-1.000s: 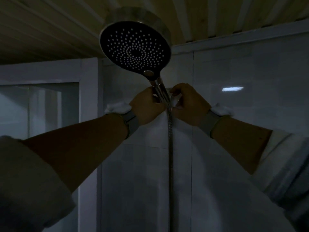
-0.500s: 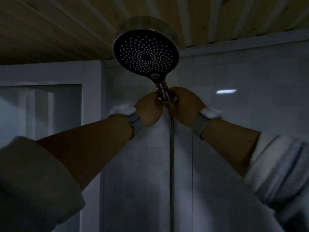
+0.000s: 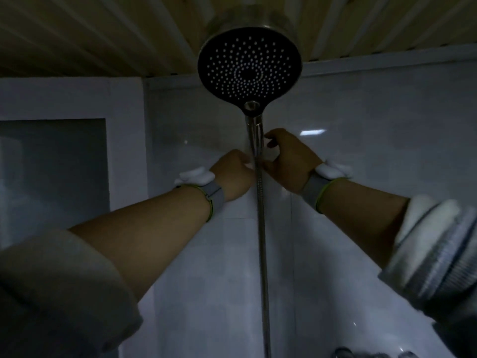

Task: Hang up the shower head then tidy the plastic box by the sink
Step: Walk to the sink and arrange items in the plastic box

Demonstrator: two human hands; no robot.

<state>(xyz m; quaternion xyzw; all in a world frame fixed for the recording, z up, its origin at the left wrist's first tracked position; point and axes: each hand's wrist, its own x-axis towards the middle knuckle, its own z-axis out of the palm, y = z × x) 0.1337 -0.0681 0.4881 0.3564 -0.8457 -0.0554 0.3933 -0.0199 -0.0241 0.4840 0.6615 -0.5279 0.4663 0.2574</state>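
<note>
Dim shower stall. The shower head [image 3: 249, 70] sits high, above both hands. Left hand [image 3: 233, 174] fingers curl round its handle's base; right hand [image 3: 289, 161] fingers half-open beside the handle.

Dim light is leaving the forearms dark; a small glare is shining on the tiled wall [image 3: 313, 132], and the sleeves [image 3: 59, 293] are blurring and bending at the edges.

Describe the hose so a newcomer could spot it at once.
Start at the round shower head under the slatted ceiling. Follow its chrome handle down between the two hands. The hose is the thin ribbed metal line dropping straight down the pale wall, the only long vertical strand there.
</note>
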